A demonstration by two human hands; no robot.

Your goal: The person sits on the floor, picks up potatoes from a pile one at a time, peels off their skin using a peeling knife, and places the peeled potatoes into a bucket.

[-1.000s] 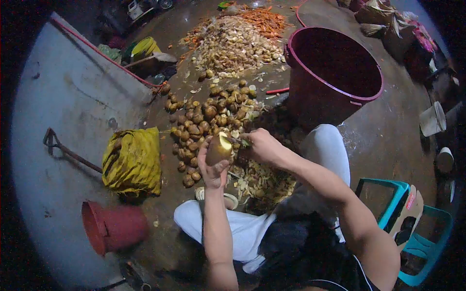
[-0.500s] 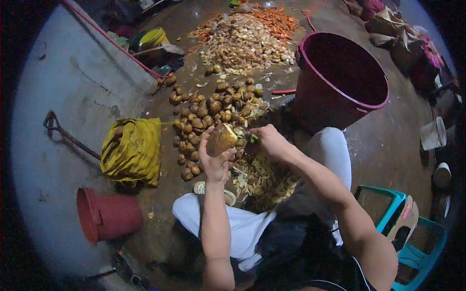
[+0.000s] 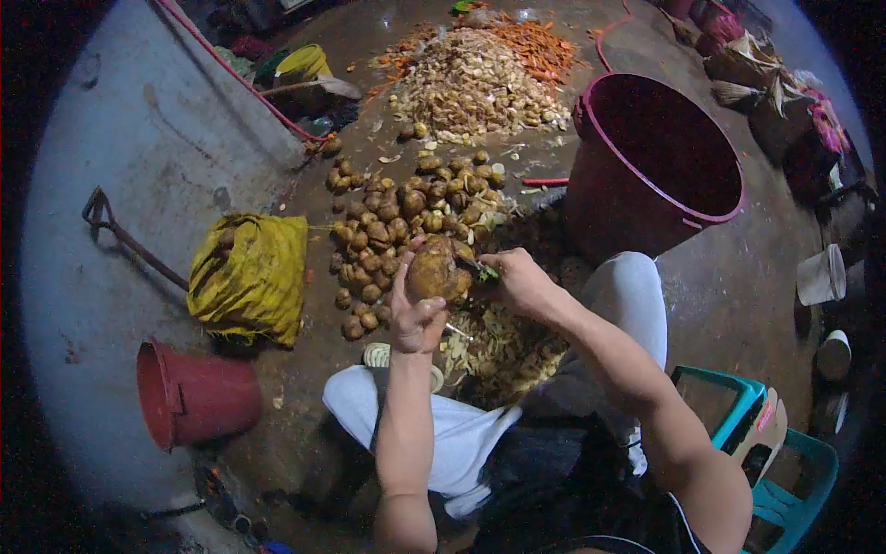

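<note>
My left hand [image 3: 417,323] is closed around a big brown potato [image 3: 434,270], its mostly unpeeled skin facing up. At the potato's right side, my right hand [image 3: 526,284] grips a small green-handled knife [image 3: 486,270]; its blade lies against the potato and is partly hidden. Just beyond my hands, many brown potatoes [image 3: 392,217] are heaped on the wet floor. Below the knife, a pile of pale peelings [image 3: 512,346] lies between my legs.
A tall dark red tub [image 3: 655,166] stands right of the potatoes. Farther off is a heap of pale cut pieces [image 3: 475,88] beside orange pieces [image 3: 535,51]. On the left are a yellow sack [image 3: 249,277] and a red bucket [image 3: 198,392]; a teal stool [image 3: 798,471] is at lower right.
The potato has been turned: its pale cut face, visible before, now points away and brown skin shows. The right hand has shifted slightly right and down. The view has tilted a little.
</note>
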